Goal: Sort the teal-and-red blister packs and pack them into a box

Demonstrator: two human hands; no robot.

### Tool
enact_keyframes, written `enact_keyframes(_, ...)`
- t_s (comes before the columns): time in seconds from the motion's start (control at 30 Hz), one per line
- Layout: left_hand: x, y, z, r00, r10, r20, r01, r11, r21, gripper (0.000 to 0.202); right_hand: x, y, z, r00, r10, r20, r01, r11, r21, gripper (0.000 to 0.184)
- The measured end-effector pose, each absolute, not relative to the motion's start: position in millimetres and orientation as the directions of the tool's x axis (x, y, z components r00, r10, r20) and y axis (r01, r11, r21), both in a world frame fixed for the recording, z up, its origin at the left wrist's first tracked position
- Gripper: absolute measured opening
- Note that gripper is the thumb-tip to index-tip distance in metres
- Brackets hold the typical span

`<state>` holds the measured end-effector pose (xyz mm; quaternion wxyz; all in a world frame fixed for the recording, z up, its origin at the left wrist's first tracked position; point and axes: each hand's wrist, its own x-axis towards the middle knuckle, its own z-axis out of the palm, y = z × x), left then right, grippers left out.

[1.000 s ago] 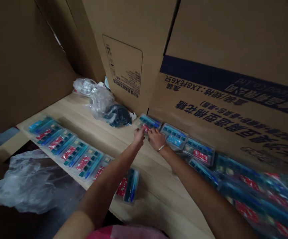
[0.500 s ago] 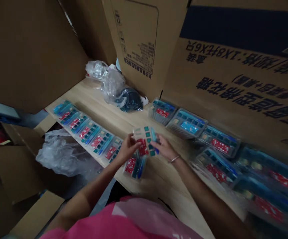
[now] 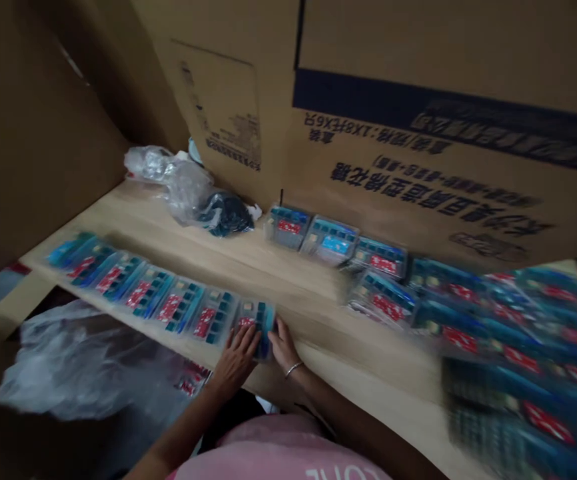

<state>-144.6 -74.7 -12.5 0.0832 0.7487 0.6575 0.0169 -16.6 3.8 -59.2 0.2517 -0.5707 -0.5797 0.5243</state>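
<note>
Several clear plastic cases (image 3: 171, 303) with red patterned panels and teal squares lie in a row along the table's near-left edge. At the right end of that row is one more case (image 3: 258, 313), flat on the wood. My left hand (image 3: 238, 357) rests on its lower part, fingers stretched out over the red panel. Against the right side of the same case is my right hand (image 3: 286, 347), its thumb and fingers gripping the edge. The hand covers part of that edge.
More cases (image 3: 388, 300) lie along the back and in blurred stacks (image 3: 528, 400) at the right. A printed cardboard carton (image 3: 393, 153) stands behind the table (image 3: 318, 320). Crumpled clear bags (image 3: 183, 183) sit at the back left; plastic film (image 3: 88, 360) hangs below the near edge.
Both hands have lowered the case they held up, and it now lies at the row's right end. My left hand has flattened onto it. The view has shifted right.
</note>
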Motion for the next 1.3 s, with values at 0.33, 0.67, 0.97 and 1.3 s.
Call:
enact_keyframes(0.33, -151.3, -61.0, -5.6, 0.159, 0.970, 0.184, 0.953, -0.199, 0.230, 0.052, 70.7, 31.1, -46.4, -0.230, 0.940, -0.251, 0.654, -0.042, -0.755, 0.022)
enact_keyframes(0.67, 16.1, 150.1, 43.7, 0.019, 0.952, -0.306, 0.335, 0.282, 0.899, 0.068, 241.7, 79.8, -21.8, 0.625, 0.751, -0.214, 0.064, -0.322, -0.945, 0.033)
enact_keyframes(0.97, 80.4, 207.0, 36.3, 0.088, 0.890, -0.447, 0.267, 0.412, 0.871, 0.050, 226.3, 102.1, -64.9, 0.478, 0.808, -0.343, -0.253, -0.247, -0.935, 0.044)
enact_keyframes(1.3, 63.5, 208.5, 49.9, 0.039, 0.824, -0.565, 0.454, 0.489, 0.745, 0.053, 226.5, 98.9, -30.2, 0.185, 0.860, -0.476, -0.504, -0.333, -0.797, 0.036)
